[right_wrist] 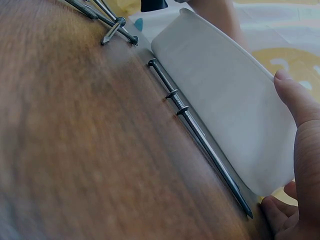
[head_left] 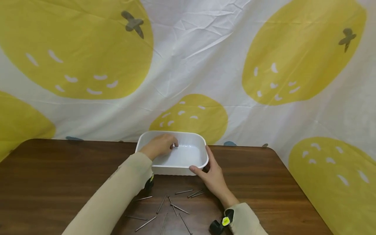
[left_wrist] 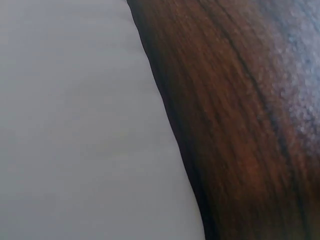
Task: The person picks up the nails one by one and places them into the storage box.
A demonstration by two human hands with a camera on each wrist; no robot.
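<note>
A white rectangular plastic tub [head_left: 176, 170] is near the table's back edge. My left hand [head_left: 160, 146] reaches over its left side into it, fingers bent; whether they hold anything is hidden. My right hand [head_left: 215, 178] grips the tub's right end, thumb on the front rim and fingers along the side. In the right wrist view the thumb [right_wrist: 292, 97] presses near the rim, and other fingertips [right_wrist: 280, 212] are low by the tub's base. Several steel nails [head_left: 147, 224] lie scattered in front of the tub. The left wrist view has only a pale surface and wood.
The dark wooden table [head_left: 258, 182] ends just behind the tub. A white cloth [head_left: 199, 58] with yellow fruit shapes hangs behind it. A wrist camera [head_left: 216, 227] is strapped at my right cuff, close to the nails.
</note>
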